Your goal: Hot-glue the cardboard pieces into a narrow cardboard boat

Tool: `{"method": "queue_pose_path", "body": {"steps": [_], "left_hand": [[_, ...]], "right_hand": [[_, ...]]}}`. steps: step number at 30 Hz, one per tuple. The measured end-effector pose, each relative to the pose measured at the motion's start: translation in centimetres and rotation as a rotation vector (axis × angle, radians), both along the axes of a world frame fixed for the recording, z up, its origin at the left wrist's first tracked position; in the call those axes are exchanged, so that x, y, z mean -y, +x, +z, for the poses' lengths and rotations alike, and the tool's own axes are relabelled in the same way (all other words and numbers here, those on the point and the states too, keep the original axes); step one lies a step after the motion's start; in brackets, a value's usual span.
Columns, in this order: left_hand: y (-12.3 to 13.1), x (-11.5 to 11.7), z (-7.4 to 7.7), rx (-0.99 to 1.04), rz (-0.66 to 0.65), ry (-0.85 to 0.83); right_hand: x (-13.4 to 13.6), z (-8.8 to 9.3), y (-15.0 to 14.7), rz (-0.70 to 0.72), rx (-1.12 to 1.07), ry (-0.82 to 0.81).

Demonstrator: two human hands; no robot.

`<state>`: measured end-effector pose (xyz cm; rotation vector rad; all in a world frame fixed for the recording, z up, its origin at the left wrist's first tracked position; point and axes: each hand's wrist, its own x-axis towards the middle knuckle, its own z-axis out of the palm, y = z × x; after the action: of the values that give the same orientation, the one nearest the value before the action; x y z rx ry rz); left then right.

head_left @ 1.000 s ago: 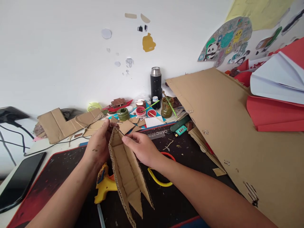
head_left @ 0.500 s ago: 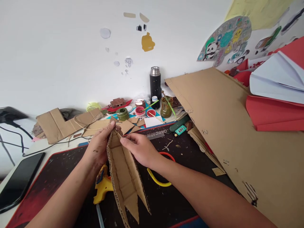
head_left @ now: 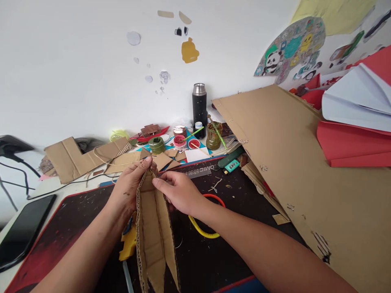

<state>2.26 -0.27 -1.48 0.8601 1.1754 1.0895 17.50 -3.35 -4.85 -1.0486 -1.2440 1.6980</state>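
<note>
A long folded cardboard piece [head_left: 152,236] with raised sides and pointed lower ends hangs between my hands over the dark desk mat. My left hand [head_left: 132,181] pinches its narrow top end, thumb pressed along the tip. My right hand [head_left: 179,189] grips the right side wall just below that tip, thumb on the inside and fingers behind. Partly hidden by the cardboard and my left wrist, a yellow hot glue gun [head_left: 128,242] lies on the mat with a pale glue stick [head_left: 127,276] trailing from it.
A large cardboard sheet [head_left: 293,162] leans in from the right. At the back are open paint jars [head_left: 180,142], a black flask [head_left: 199,108] and cardboard scraps [head_left: 70,158]. A phone [head_left: 27,228] lies left; a red-and-yellow ring [head_left: 204,234] lies under my right forearm.
The cardboard piece's lower end has swung left, toward me and upright, covering more of the glue gun. Both hands keep their hold near the tip and have barely shifted.
</note>
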Motion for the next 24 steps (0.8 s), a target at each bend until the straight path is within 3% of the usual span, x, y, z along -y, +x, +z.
{"method": "queue_pose_path", "body": {"steps": [13,24], "left_hand": [[-0.24,-0.06,0.42,0.050,-0.005,0.013],[-0.66,-0.76,-0.46,0.094,0.073,0.061]], "right_hand": [[0.09,-0.08,0.02,0.066,-0.041,-0.024],[-0.15,0.35,0.00,0.060,-0.115,-0.114]]}}
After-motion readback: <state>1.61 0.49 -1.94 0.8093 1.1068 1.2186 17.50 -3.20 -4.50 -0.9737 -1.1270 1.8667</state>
